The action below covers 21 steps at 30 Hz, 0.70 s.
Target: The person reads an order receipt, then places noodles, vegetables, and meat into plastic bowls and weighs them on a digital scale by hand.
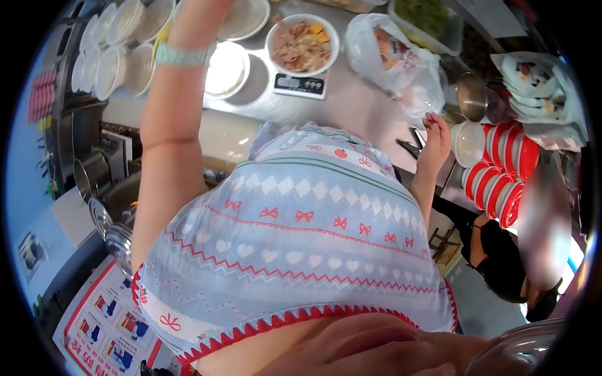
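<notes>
My left arm reaches up past the top edge, and its hand is out of frame. My right hand [437, 139] is at the counter's near right edge, fingers loosely bent and somewhat apart, with no object visible in it. Just beyond its fingertips lies a clear plastic bag [419, 100]; I cannot tell whether they touch. A white bowl [271, 53] of shredded, meat-like food with orange-yellow cubes rests on a digital kitchen scale [301, 86]. Left of the scale stands a white round container [226, 70], bright with glare.
Stacked round containers [110, 75] stand at the left of the steel counter [357, 103]. A tub of green leaves [429, 25] sits at the back right. Red-and-white stacked containers [495, 194] and a metal pot [471, 97] are at right. A person in black [501, 263] is lower right.
</notes>
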Each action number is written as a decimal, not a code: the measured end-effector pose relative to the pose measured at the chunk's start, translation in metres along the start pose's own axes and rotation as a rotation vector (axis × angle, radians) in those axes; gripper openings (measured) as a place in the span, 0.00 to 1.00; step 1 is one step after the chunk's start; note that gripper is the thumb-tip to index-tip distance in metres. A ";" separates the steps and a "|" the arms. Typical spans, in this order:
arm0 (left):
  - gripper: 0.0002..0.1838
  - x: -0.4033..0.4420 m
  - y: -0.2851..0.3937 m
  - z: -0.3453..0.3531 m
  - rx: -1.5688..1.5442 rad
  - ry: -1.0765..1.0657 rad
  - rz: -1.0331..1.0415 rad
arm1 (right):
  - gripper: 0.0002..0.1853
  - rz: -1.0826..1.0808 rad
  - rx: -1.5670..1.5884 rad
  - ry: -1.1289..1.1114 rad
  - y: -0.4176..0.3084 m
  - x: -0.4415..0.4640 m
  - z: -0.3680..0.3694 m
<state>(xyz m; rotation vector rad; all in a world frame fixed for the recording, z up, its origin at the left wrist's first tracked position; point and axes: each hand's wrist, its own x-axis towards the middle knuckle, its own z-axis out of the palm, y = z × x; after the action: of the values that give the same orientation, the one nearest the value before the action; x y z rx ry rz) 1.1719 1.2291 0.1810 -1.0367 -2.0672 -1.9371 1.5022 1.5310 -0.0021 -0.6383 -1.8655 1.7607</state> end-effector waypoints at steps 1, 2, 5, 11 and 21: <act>0.07 -0.029 -0.007 -0.024 0.242 -0.017 -0.093 | 0.12 0.013 -0.003 -0.010 0.001 0.002 0.014; 0.06 -0.057 -0.016 -0.039 0.479 -0.040 -0.180 | 0.11 0.051 -0.055 -0.107 -0.003 0.007 0.032; 0.13 -0.153 -0.058 -0.050 0.292 -0.093 -0.543 | 0.11 -0.049 -0.389 -0.389 -0.008 0.027 0.097; 0.15 -0.223 -0.100 -0.022 0.490 -0.187 -0.437 | 0.13 -0.497 -0.817 -0.445 0.003 0.078 0.273; 0.21 -0.210 -0.125 -0.001 0.759 -0.203 -0.217 | 0.14 -0.404 -1.233 -0.488 0.009 0.105 0.333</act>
<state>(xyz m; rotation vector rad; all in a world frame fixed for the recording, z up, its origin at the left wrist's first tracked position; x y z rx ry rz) 1.2618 1.1535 -0.0338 -0.8625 -2.7641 -0.9406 1.2090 1.3432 -0.0223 -0.1467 -3.0718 0.3544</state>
